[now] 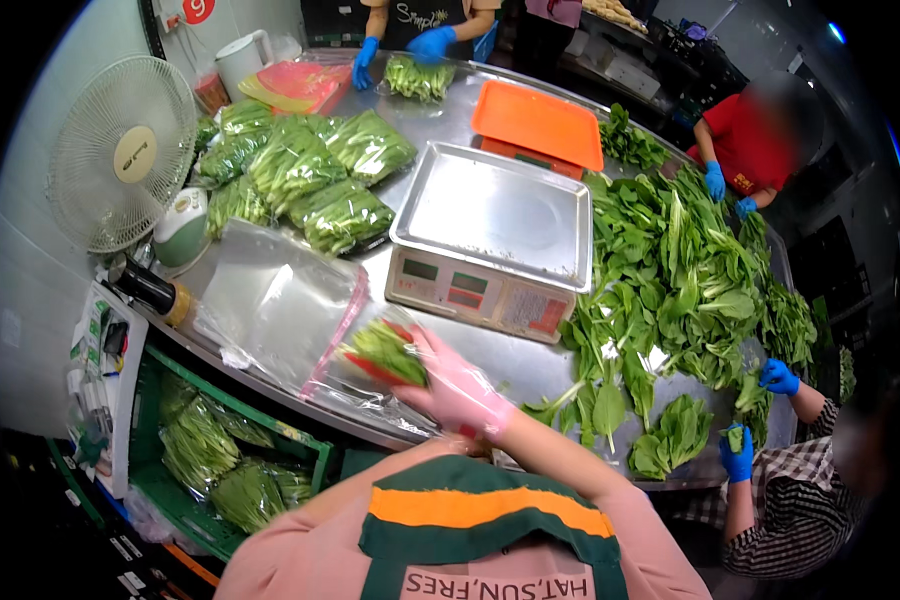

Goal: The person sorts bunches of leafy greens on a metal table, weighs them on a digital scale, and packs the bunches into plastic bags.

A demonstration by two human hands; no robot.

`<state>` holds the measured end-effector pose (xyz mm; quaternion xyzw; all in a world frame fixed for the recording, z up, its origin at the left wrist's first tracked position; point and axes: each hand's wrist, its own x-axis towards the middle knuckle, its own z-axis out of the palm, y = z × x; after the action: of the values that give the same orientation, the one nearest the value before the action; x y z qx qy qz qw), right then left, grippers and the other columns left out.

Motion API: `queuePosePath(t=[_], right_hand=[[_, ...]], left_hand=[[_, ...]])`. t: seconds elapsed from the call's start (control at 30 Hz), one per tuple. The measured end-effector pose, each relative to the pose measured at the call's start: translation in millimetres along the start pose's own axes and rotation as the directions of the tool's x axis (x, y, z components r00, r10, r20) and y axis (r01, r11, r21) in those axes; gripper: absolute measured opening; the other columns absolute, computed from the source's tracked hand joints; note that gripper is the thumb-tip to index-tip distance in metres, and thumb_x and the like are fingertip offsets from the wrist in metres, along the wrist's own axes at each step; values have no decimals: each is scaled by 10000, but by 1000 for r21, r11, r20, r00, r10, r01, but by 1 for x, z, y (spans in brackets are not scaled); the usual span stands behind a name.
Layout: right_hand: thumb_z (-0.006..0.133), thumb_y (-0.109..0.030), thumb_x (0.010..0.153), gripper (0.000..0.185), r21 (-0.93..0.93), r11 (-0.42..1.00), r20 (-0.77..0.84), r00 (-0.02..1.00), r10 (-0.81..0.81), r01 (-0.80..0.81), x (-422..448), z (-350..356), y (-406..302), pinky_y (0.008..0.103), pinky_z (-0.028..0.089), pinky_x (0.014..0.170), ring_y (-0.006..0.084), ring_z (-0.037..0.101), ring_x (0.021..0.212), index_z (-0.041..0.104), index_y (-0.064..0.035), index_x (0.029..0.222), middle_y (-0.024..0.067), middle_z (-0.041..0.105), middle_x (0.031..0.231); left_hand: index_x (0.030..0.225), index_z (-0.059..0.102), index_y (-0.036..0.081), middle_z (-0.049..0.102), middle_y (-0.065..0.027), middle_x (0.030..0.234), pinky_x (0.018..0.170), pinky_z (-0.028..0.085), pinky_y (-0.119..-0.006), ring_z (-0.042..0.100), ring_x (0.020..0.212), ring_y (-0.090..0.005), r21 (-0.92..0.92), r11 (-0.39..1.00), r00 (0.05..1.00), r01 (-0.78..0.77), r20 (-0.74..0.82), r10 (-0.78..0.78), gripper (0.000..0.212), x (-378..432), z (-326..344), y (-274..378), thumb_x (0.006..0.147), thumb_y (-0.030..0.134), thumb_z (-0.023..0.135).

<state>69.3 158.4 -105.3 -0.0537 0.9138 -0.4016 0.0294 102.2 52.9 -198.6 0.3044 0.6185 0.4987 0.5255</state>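
My right hand [454, 382], in a pink glove, grips the near end of a small bunch of leafy greens [386, 351] in clear plastic with red along its edges. The bunch is low over the steel table and slightly blurred. My left forearm [390, 469] reaches in below the right one. The left hand is mostly hidden behind my right wrist, so its hold cannot be seen. Left of the bunch lies a stack of clear plastic bags [270, 289] with a pink edge strip. Beyond the right hand stands a digital scale [487, 225] with a bare steel pan.
Bagged greens [300, 165] pile up behind the bags, beside a fan [124, 154]. Loose leafy greens [675, 262] cover the table's right. An orange-topped scale [536, 124] stands farther back. A green crate [180, 491] holds bagged greens below left. Blue-gloved co-workers' hands [735, 454] work around the table.
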Motion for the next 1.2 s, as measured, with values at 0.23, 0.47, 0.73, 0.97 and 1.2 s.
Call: queuePosePath(t=[0.23, 0.47, 0.73, 0.97, 1.2], right_hand=[[591, -242, 828, 680, -2, 989, 60, 987, 150, -150, -107, -43, 20, 384, 268, 1037, 375, 305, 1262, 244, 27, 1348, 267, 277, 1362], [535, -159, 836, 329, -70, 982, -122, 978, 168, -177, -105, -110, -25, 391, 481, 733, 360, 595, 822, 534, -9, 1129, 216, 601, 955], [617, -112, 797, 197, 204, 935, -26, 953, 300, -289, -90, -134, -13, 234, 450, 597, 101, 537, 618, 630, 14, 948, 71, 605, 704], [516, -60, 841, 155, 231, 951, -37, 974, 221, -207, -84, -145, -19, 234, 433, 568, 119, 520, 584, 611, 38, 770, 51, 573, 675], [449, -39, 855, 297, 218, 973, -467, 867, 176, -80, -77, -142, -11, 270, 383, 458, 128, 483, 483, 573, 37, 595, 68, 533, 536]], left_hand=[[1050, 623, 7, 639, -45, 971, 824, 436, -248, 551, 897, -83, -428, 898, 995, -100, -70, 77, 236, -36, -38, 52, 902, 154, 513], [983, 652, -1, 644, -63, 986, 798, 447, -245, 573, 891, -104, -267, 876, 916, -401, -98, 389, 198, -46, -70, 121, 893, 115, 519], [1059, 622, 19, 629, -24, 1000, 743, 429, -222, 532, 854, -57, -198, 859, 881, -472, -158, 447, 237, -36, -79, 131, 914, 162, 500], [1065, 612, -10, 618, -24, 1019, 784, 427, -240, 530, 907, -78, -223, 872, 888, -437, -265, 377, 259, -42, -85, 150, 914, 154, 480], [859, 652, -69, 641, -184, 930, 825, 463, -339, 606, 918, -250, -274, 928, 964, -252, -159, 215, 239, -47, -79, 166, 861, 73, 460]])
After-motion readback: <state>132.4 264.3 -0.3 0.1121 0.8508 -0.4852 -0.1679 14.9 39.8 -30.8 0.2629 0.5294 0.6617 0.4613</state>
